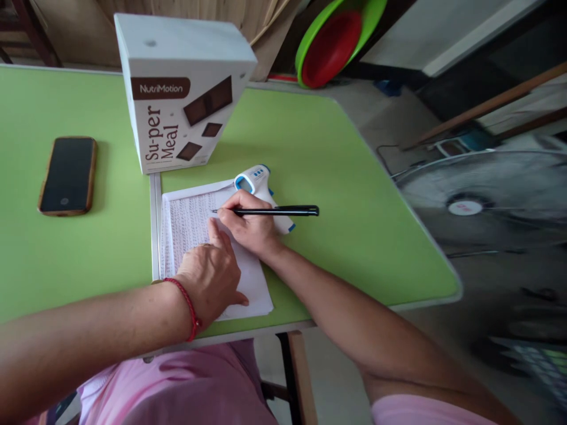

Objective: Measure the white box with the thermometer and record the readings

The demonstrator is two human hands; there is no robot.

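Note:
A black pen (pixel 283 211) is gripped in my right hand (pixel 252 227), its tip at the written part of a white sheet of paper (pixel 254 283). Rows of small handwriting cover the sheet's left side. My left hand (pixel 210 268) lies on the paper with the thumb and index finger stretched out, the index fingertip just below the pen tip. A red braided bracelet (pixel 188 307) circles the left wrist. Partly hidden behind my right hand, a white and blue infrared thermometer (pixel 261 183) lies over the paper's upper right corner.
The green folding table (pixel 354 206) has a metal seam beside the paper. On it stand a white NutriMotion box (pixel 190 65) and, at left, a phone (pixel 68 174) in a brown case. A fan (pixel 465 206) is beyond the right edge; green and red basins (pixel 332 50) lean behind.

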